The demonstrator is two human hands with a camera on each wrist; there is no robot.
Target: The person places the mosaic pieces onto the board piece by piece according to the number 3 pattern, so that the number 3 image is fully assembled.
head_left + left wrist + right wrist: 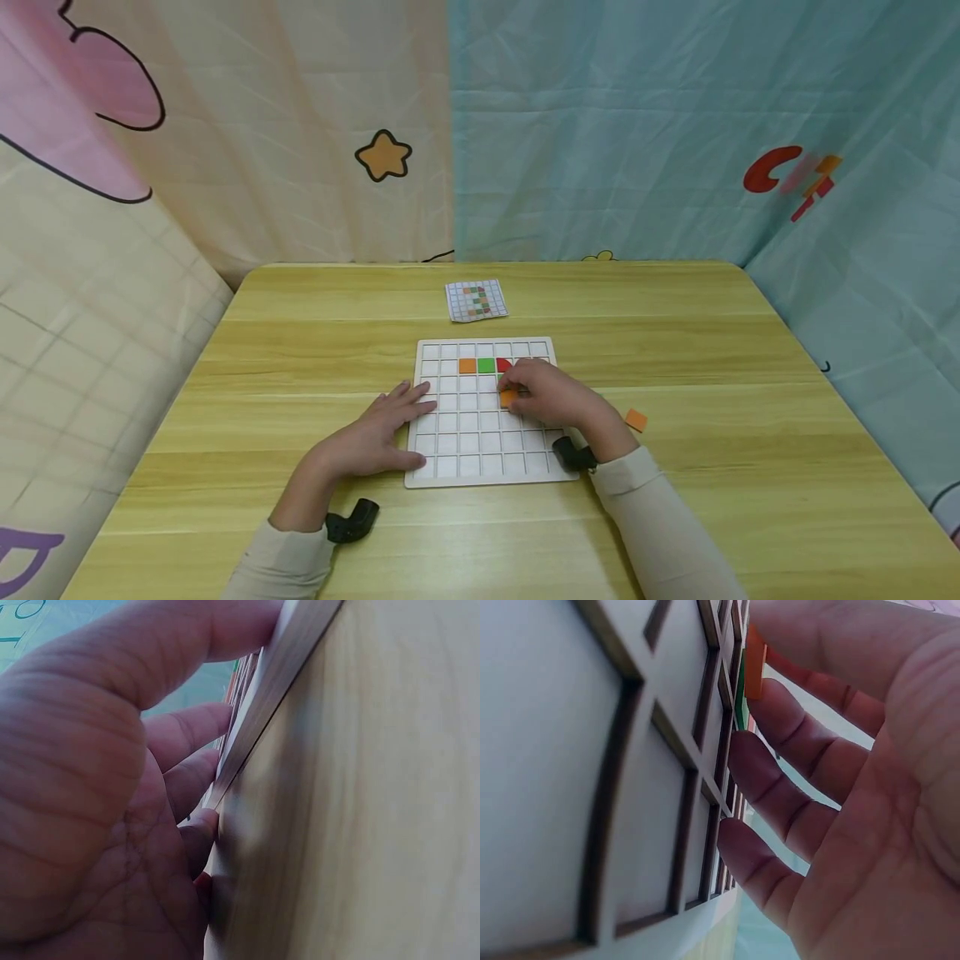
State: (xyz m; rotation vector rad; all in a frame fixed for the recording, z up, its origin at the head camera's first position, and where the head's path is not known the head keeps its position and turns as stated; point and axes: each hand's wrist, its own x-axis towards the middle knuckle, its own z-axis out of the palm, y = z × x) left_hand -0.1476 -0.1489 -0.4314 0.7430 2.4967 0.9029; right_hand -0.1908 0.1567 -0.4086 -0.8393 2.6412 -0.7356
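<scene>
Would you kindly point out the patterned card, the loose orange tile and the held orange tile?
Patterned card [477, 301]: head view, middle of its printed face.
Loose orange tile [636, 420]: head view, middle of its top face.
Held orange tile [755, 669]: right wrist view, its visible side.

One left hand and one right hand are working at one grid board. Three orange tiles, at least one green tile and at least one red tile are showing. One printed card and two black wrist devices are also appearing.
</scene>
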